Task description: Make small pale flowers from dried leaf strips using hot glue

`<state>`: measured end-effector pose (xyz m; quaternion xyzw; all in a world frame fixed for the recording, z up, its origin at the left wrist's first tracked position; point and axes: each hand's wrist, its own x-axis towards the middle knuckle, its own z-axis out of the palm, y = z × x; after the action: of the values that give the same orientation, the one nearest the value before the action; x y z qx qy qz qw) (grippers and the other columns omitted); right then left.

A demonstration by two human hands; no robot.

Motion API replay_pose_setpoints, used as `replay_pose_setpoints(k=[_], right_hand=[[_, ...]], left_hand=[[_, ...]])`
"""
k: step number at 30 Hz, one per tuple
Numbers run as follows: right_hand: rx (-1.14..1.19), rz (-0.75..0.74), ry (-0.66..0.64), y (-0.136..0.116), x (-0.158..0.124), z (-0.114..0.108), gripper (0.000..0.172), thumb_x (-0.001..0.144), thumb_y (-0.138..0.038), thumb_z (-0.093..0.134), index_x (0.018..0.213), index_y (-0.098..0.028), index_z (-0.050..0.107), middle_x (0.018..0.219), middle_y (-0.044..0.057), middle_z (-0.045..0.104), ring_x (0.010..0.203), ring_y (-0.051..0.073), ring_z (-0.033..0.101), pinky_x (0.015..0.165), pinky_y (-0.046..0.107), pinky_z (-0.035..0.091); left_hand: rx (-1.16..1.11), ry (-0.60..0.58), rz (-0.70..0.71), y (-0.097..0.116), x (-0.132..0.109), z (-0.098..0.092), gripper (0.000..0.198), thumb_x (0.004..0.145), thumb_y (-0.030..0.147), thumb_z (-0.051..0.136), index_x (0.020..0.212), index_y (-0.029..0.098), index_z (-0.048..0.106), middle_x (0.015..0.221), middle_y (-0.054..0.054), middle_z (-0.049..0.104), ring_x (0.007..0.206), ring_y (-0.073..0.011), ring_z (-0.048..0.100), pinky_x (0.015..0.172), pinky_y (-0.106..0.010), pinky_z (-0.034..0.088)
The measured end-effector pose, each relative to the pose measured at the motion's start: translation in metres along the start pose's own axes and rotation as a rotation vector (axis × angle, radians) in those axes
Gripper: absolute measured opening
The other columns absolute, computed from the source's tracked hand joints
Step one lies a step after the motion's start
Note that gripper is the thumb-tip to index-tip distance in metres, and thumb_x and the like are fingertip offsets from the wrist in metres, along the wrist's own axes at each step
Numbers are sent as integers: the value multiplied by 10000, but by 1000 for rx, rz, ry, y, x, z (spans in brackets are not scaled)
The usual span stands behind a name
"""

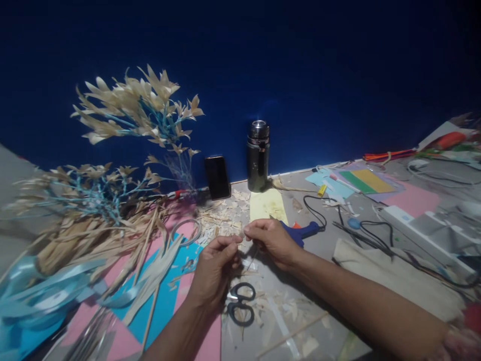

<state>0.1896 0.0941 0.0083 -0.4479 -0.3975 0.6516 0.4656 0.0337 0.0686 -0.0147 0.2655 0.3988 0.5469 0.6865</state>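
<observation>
My left hand (221, 258) and my right hand (272, 240) meet almost fingertip to fingertip above the middle of the table. Both are closed in a pinch. What they hold, if anything, is too small and blurred to name; a thin strand seems to hang below the right fingers. Just below the hands lie black-handled scissors (241, 303), partly hidden by my left wrist. Behind my right hand is a blue glue gun (300, 231) with a black cord, and a yellow paper sheet (268, 205) lies beyond it. Pale scraps (221, 220) are strewn around.
A dark flask (258, 160) and a phone (217, 178) stand by the blue wall. Dried-husk flowers (139, 105) on blue stems rise at the left, above blue ribbon (48, 296) and pink and blue sheets (150, 281). Cloth (391, 276), cords and a white power strip (424, 240) lie right.
</observation>
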Motion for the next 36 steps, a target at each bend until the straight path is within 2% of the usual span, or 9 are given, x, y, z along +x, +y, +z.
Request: replay_pose_setpoints(k=[3,8,10,14,19,24,29,36], right_hand=[[12,30,-23,2,-2,2,304,661,-395,819,609,-158,636,478,-58,477,450,66,327,444,228,198],[-7,18,-8,6,-2,4,311,663,-418,812,606,-166,638,469,-66,453,451,73,314,455,239,196],[-27,-13,17,6,-2,5,303,664,-411,809,596,-166,644,472,-63,455,467,78,323,471,244,218],[-85,-58,50,6,-2,6,272,661,-384,786,586,-158,656,494,-48,490,496,81,348,487,245,235],[-43,50,-16,7,0,2,240,649,-364,776,631,-171,636,446,-75,432,434,73,314,434,232,190],[-30,114,-128,7,2,-2,293,649,-398,800,668,-161,629,578,-33,566,444,60,378,403,205,202],[-2,133,-95,7,3,-2,280,607,-334,810,657,-167,591,560,-41,568,426,47,370,392,187,200],[100,201,-159,4,4,-3,272,570,-285,804,662,-162,580,518,-65,503,422,30,329,403,170,140]], left_hand=[[-5,29,8,1,-2,2,291,613,216,912,654,135,635,985,-10,689,495,-25,502,470,-196,377],[28,34,-26,3,-4,5,316,593,240,916,673,159,621,596,41,576,486,-66,487,478,-187,375],[62,43,-33,2,-6,6,309,615,257,905,706,168,624,533,52,551,472,-73,479,484,-190,375],[113,66,-7,0,-7,7,282,662,257,875,742,180,615,500,61,543,444,-78,455,465,-193,350],[106,45,12,1,-7,6,259,682,223,848,721,179,596,470,74,492,448,-74,425,468,-192,333],[117,48,17,0,-8,5,267,683,217,854,706,176,591,475,77,492,432,-61,400,455,-190,306],[116,45,43,-2,-5,3,272,678,230,866,704,171,601,484,69,513,438,-67,420,450,-192,316],[60,26,38,2,-2,3,269,661,206,863,692,172,598,456,78,479,437,-65,406,454,-185,331]])
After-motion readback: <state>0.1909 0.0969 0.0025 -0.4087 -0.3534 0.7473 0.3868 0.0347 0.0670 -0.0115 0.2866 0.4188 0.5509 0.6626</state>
